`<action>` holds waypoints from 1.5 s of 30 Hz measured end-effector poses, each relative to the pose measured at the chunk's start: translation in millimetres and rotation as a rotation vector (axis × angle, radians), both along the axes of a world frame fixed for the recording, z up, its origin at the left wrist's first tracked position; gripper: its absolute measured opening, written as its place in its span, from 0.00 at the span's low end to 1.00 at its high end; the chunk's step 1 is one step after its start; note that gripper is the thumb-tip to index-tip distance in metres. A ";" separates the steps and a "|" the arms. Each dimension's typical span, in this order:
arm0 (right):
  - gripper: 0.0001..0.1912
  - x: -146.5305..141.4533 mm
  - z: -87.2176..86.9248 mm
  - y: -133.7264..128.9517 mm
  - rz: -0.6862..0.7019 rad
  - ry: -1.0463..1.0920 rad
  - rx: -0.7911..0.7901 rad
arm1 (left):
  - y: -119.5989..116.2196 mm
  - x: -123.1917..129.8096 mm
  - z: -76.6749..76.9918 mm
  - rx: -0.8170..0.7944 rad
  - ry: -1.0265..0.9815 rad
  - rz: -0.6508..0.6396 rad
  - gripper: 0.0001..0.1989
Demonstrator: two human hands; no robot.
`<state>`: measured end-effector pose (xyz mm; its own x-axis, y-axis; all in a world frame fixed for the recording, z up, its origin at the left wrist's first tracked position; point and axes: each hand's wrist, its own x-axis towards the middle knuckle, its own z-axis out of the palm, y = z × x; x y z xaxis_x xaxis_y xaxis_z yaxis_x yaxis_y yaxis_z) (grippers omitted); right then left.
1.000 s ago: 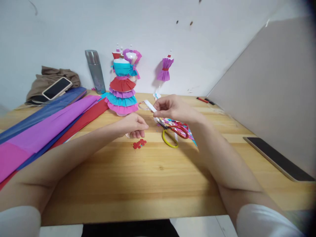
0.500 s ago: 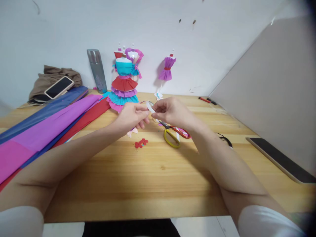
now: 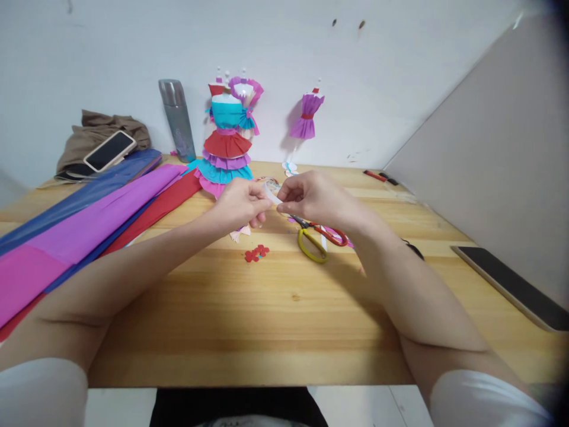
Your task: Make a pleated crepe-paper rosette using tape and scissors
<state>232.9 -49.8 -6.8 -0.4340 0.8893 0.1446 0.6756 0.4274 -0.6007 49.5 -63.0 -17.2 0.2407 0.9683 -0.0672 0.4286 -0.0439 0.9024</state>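
L hand (image 3: 242, 203) & R hand (image 3: 313, 194) pinch a white strip (image 3: 271, 194) w/ fingers close together, up over the tabletop (image 3: 284, 332). Red flowers (image 3: 256, 254) look cut out & done; strip's loose, not on anything yet. Scissors (image 3: 307, 225) lie near R hand.

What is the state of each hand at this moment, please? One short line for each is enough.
Left hand: partly closed, at the white strip; whether it holds this cannot be told.
Right hand: closed, holding the white strip.
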 end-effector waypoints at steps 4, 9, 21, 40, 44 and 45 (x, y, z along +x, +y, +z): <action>0.05 -1.5 5.7 -2.9 0.014 -0.114 -0.030 | -0.2 -1.6 -6.4 0.042 0.073 -0.020 0.10; 0.03 -3.1 12.4 -7.2 -0.034 -0.277 -0.095 | 3.0 -5.4 -18.5 0.169 0.099 -0.094 0.13; 0.06 19.1 -1.6 19.3 0.187 0.041 -0.154 | 16.2 -4.8 -18.2 -0.071 -0.199 -0.072 0.09; 0.13 90.4 1.7 50.5 0.096 0.773 -0.125 | 17.0 -5.4 -20.7 -0.264 -0.508 -0.081 0.09; 0.15 90.2 -1.4 38.9 -0.001 -0.051 -0.285 | 24.3 -7.4 -27.5 -0.271 -0.531 -0.072 0.09; 0.14 85.0 -5.3 32.6 -0.012 -0.254 -0.269 | 26.0 -7.8 -28.6 -0.270 -0.540 -0.071 0.08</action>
<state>318.0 -17.2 -12.2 -0.4150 0.8861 -0.2064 0.8218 0.2678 -0.5029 41.7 -36.9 -45.8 0.3726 0.9143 -0.1589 -0.0881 0.2053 0.9747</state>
